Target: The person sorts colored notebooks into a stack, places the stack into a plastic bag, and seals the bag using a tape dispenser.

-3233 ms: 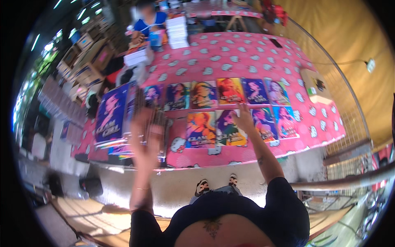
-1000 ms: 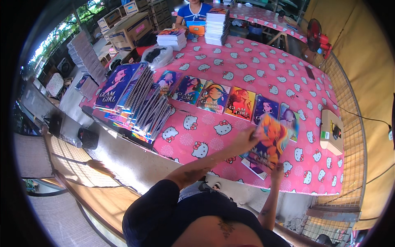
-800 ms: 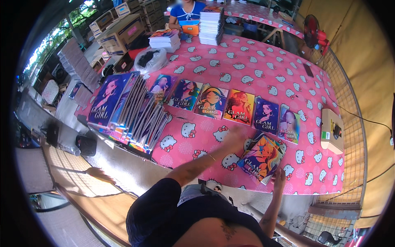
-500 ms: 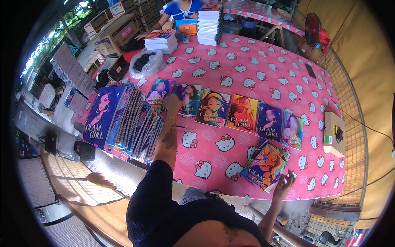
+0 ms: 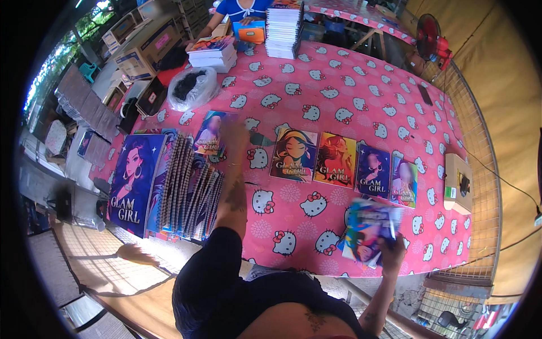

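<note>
My left hand (image 5: 235, 134), smeared by motion, is over the far left of the row of notebooks, closed on a tilted notebook (image 5: 260, 140) that shows only as a dark teal strip. Close beside it lies a purple-and-blue notebook (image 5: 208, 134). At the front right, my right hand (image 5: 392, 251) grips the edge of a colourful notebook (image 5: 367, 231), blurred and turned upside down, above other notebooks. Four more spiral notebooks lie face up in a row: one with a yellow headband picture (image 5: 293, 153), a yellow-and-red one (image 5: 335, 159), a purple one (image 5: 373, 171) and a pale multicoloured one (image 5: 404, 182).
Overlapping spiral notebooks (image 5: 183, 186) crowd the table's left end. Behind them stand a plastic bag (image 5: 192, 89), a short book stack (image 5: 212, 55) and a tall one (image 5: 282, 33). A person (image 5: 240, 11) is across the table. A cardboard box (image 5: 458, 183) sits at right.
The teal notebook under my left hand has left its flat place in the row and tilted up. My right hand, earlier open beside the front notebooks, now grips one, which has swung upside down.
</note>
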Tool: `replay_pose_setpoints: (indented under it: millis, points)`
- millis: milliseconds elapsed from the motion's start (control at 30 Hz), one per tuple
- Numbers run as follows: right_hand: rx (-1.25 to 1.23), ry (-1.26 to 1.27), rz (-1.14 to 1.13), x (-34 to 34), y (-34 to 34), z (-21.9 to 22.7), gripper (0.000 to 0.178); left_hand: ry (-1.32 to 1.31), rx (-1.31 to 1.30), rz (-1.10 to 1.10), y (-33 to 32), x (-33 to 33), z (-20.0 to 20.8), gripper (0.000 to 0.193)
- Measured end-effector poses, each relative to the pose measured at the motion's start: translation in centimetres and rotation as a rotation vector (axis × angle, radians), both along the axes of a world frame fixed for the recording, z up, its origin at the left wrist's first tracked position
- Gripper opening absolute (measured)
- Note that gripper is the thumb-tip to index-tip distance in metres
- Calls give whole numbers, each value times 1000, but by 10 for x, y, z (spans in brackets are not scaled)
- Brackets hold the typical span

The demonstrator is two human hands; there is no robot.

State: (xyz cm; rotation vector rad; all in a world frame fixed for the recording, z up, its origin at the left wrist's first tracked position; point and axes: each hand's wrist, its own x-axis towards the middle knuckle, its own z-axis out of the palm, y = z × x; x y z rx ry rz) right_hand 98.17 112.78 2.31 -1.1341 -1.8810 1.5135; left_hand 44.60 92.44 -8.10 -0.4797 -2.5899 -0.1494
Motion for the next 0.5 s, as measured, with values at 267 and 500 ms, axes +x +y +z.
replay_pose_setpoints:
  millis: [267,500]
  points:
    - [-111,-188,-392,79,26,-126,44,163,-21,296,3,-2,-65,63]
    - [164,-352,-431,58,34,-135,42,-366,258,-41,10,17,26,38]
